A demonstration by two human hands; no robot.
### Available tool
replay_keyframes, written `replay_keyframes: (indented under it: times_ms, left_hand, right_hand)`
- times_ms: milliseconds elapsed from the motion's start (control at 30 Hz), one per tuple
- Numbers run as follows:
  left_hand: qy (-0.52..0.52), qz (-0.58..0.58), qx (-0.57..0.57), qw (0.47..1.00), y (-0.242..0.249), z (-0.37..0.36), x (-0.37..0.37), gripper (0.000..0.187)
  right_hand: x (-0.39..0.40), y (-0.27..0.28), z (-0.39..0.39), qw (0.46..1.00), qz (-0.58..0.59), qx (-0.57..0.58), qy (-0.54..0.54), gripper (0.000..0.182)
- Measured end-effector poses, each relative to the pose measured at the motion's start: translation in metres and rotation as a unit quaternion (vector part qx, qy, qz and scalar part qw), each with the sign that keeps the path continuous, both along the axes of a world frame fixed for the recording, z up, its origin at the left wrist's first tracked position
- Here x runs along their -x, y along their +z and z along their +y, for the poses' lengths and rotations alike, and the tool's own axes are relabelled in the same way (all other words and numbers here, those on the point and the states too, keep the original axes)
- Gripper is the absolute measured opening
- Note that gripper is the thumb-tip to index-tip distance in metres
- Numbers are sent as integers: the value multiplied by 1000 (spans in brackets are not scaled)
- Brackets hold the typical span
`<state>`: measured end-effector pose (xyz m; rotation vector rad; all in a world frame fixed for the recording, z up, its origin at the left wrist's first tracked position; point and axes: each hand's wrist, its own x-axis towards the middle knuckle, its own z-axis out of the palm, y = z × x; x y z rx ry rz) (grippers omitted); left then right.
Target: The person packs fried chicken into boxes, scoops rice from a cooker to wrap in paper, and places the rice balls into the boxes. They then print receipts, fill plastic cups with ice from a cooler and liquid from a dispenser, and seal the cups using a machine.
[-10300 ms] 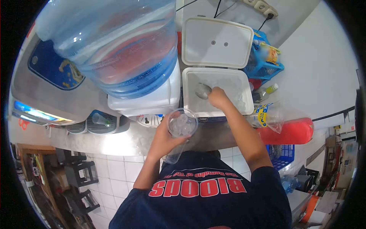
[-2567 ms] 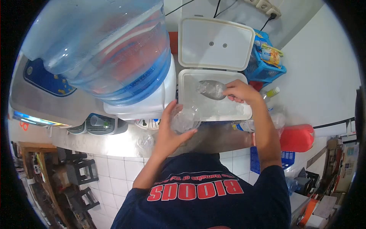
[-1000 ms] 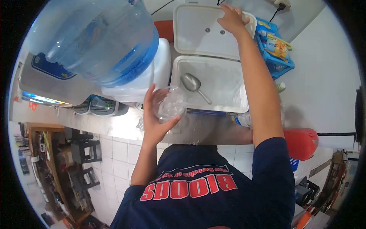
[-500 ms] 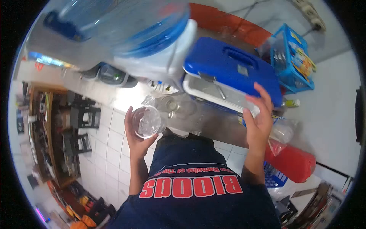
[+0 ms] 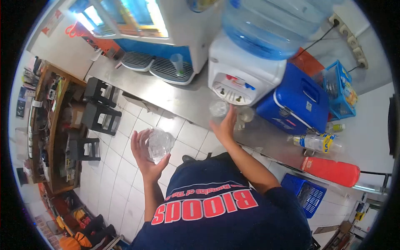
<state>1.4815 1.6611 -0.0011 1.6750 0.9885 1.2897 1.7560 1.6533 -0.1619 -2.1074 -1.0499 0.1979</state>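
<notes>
A clear plastic cup of ice [image 5: 160,146] is in my left hand [image 5: 146,156], fingers and thumb wrapped round its side, above the floor tiles. My right hand [image 5: 225,127] is over the metal counter, fingers spread and a little blurred. Just beyond its fingertips stands another clear cup with ice [image 5: 218,108]. Beside that hand is a clear glass mug [image 5: 246,114]. The white water dispenser [image 5: 254,62] rises behind them, and the blue cooler box [image 5: 298,98] sits to its right with the lid down.
A drink machine [image 5: 179,46] with drip trays stands at the back left, a small cup [image 5: 177,63] on one tray. On the right are a blue basket [image 5: 339,89], a wrapped sleeve of cups [image 5: 318,142] and a red bundle [image 5: 331,171]. Black stools [image 5: 100,116] stand left.
My right hand has left the cooler and moved left to the cup by the dispenser. The cooler lid has come down shut. The view has turned left; my left hand still holds its cup.
</notes>
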Motion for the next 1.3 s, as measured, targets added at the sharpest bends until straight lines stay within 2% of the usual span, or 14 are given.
replay_keyframes:
  times_ms: [33, 100, 133, 200, 233, 267, 300, 467, 600, 700, 800, 1000, 1033, 1300]
  left_hand:
    - [11, -4, 13, 1000, -5, 2, 26, 117]
    - [39, -10, 47, 998, -8, 7, 77, 114]
    - [63, -17, 39, 997, -9, 10, 101, 114]
    - [69, 9, 84, 994, -13, 17, 149, 112]
    - [79, 4, 98, 992, -13, 21, 169, 110]
    - [88, 11, 108, 990, -17, 27, 189, 110]
    - [97, 12, 112, 989, -20, 34, 206, 110]
    - [126, 6, 135, 983, -24, 88, 264, 110]
    - [117, -31, 112, 986, -34, 146, 285, 110]
    - [89, -27, 105, 990, -43, 202, 301, 110]
    - [58, -16, 119, 991, -43, 261, 319, 111]
    - [8, 29, 111, 993, -27, 357, 364, 114]
    - [17, 26, 111, 993, -24, 370, 371, 114]
    - [-50, 0, 147, 988, -45, 459, 431, 108]
  right_hand:
    - [11, -22, 18, 1000, -12, -5, 4, 101]
    - [25, -51, 54, 987, 10, -70, -141, 107]
    - [26, -49, 62, 984, 53, -79, -153, 106]
    - [19, -83, 71, 981, -7, -101, -166, 97]
    - [28, -75, 71, 980, -45, -79, -175, 98]
    - [25, -78, 70, 982, -14, -126, -139, 100]
    - [23, -87, 67, 981, -53, -140, -120, 100]
    - [102, -31, 86, 987, -8, -140, -74, 99]
    - [193, 4, 155, 990, 73, -107, -49, 95]
    - [241, -4, 240, 969, 152, -196, -9, 96]
    - [281, 26, 342, 933, 199, -297, 37, 95]
    - [304, 68, 498, 936, 160, -313, -16, 96]
    - [303, 70, 514, 941, 111, -318, -32, 96]
    - [295, 68, 582, 931, -22, -344, -116, 105]
